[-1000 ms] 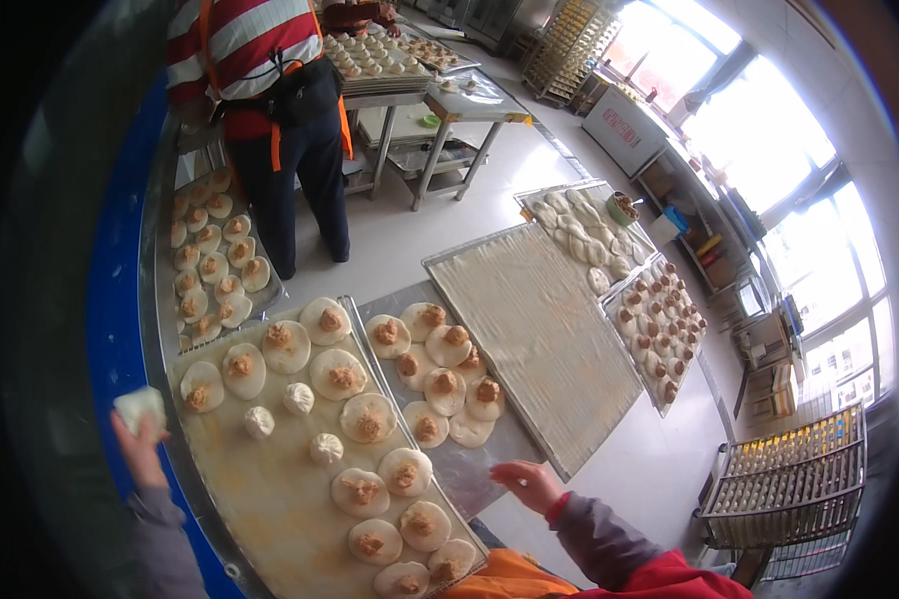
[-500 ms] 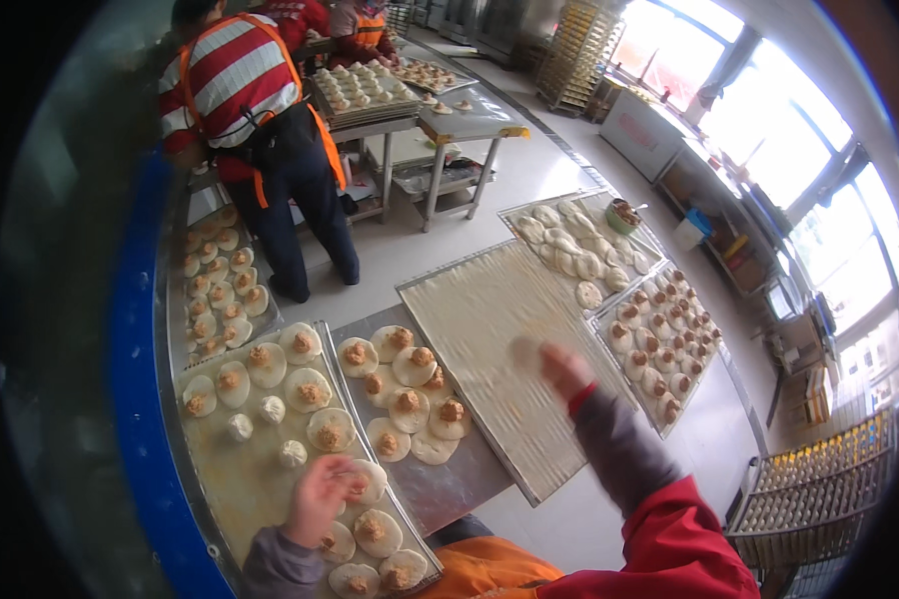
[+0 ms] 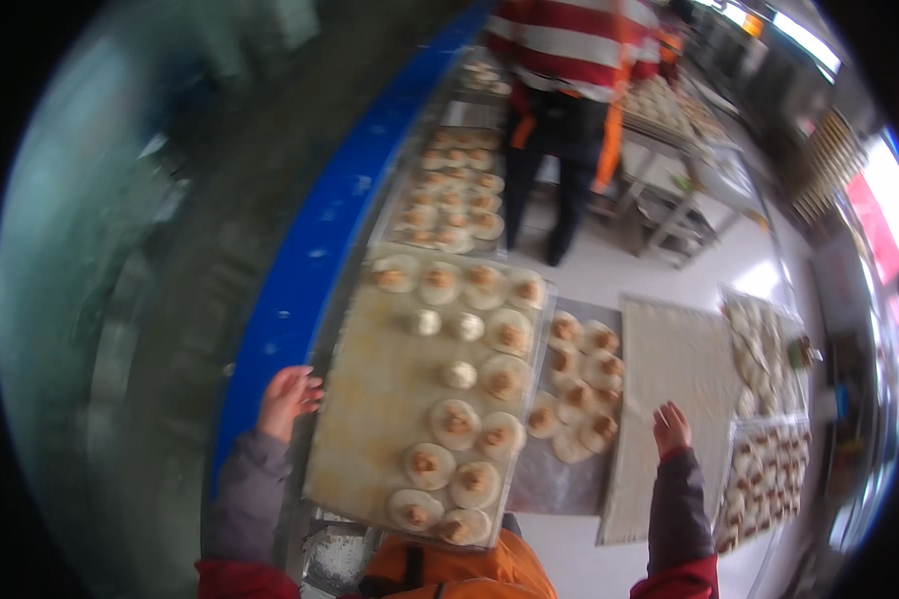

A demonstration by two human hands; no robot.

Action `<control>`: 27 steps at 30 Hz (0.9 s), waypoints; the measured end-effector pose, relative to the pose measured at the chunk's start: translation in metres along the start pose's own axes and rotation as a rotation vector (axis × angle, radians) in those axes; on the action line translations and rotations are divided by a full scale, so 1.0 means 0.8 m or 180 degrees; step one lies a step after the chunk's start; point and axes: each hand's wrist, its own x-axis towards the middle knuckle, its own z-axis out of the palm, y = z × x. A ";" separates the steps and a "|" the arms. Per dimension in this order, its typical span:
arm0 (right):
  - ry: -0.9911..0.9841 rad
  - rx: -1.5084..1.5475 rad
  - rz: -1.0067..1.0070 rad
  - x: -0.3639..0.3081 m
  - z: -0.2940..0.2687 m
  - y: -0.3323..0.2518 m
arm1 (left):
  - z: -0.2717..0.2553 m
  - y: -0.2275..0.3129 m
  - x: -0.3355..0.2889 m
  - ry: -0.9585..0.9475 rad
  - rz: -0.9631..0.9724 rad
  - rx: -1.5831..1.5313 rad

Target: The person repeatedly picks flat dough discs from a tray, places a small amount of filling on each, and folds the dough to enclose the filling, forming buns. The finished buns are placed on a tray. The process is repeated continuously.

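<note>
My left hand (image 3: 288, 401) is raised near the left edge of a large tray (image 3: 355, 449), fingers stretched and nothing visible in them. My right hand (image 3: 671, 431) hovers over a cloth-covered board (image 3: 669, 349), fingers extended and holding nothing I can see. Flat dough rounds (image 3: 454, 424) topped with brown filling lie along the tray's far and right sides. Three small white dough balls (image 3: 459, 374) sit among them. Close by on the right, a metal sheet (image 3: 559, 479) carries more filled dough rounds (image 3: 575, 397).
A blue edge (image 3: 300, 270) runs along the left. Farther trays hold filled rounds (image 3: 449, 200), plain dough pieces (image 3: 759, 349) and dark-filled rounds (image 3: 769, 479). A co-worker in a striped top (image 3: 564, 50) stands beyond, near a metal table (image 3: 659, 205). A bowl (image 3: 799, 351) stands at right.
The view has swung left. My left hand has moved from over the filled rounds to the tray's left side. My right hand stays over the cloth-covered board, now closer to its near end.
</note>
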 end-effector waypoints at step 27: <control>-0.0646 -0.0833 0.0750 -0.184 0.110 0.222 | -0.014 -0.152 0.019 -0.0912 0.0954 0.0077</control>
